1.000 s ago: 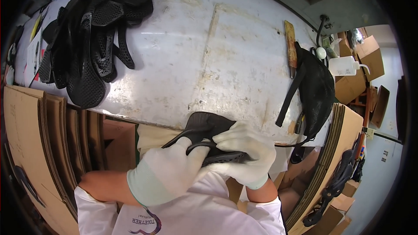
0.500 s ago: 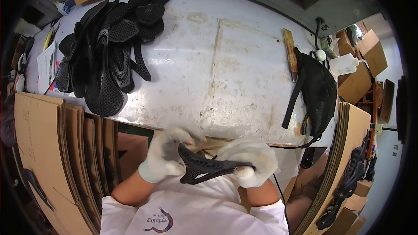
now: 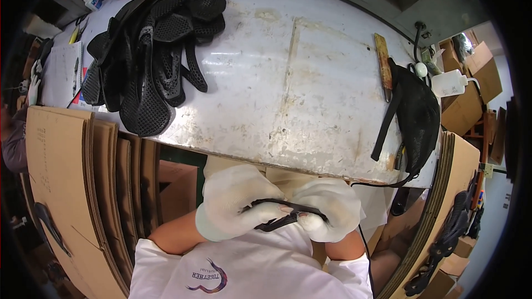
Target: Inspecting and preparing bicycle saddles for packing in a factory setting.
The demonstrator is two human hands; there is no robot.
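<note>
At the near edge of the table, both of my hands grip one black perforated bicycle saddle pad (image 3: 284,220). My left hand (image 3: 235,202), in a whitish glove, closes around its left end with the thumb laid along the top. My right hand (image 3: 330,209), gloved as well, pinches the right end between thumb and curled fingers. Bare fingertips poke out of the gloves. Much of the pad is hidden by the hands. A heap of similar black honeycomb-patterned saddle pads (image 3: 145,105) lies on the left of the table.
On the scuffed white table (image 3: 249,105), a worn wooden-handled tool (image 3: 381,58), a black mesh bag (image 3: 417,119) and a white squeeze bottle (image 3: 450,83) lie at the right. Cardboard sheets (image 3: 58,160) stand upright at the left, more at the right. Another person's sleeve (image 3: 15,141) shows far left.
My left hand has come right and closed over the left end of the pad, which was bare before. The pad is now turned more edge-on. The view has shifted slightly.
</note>
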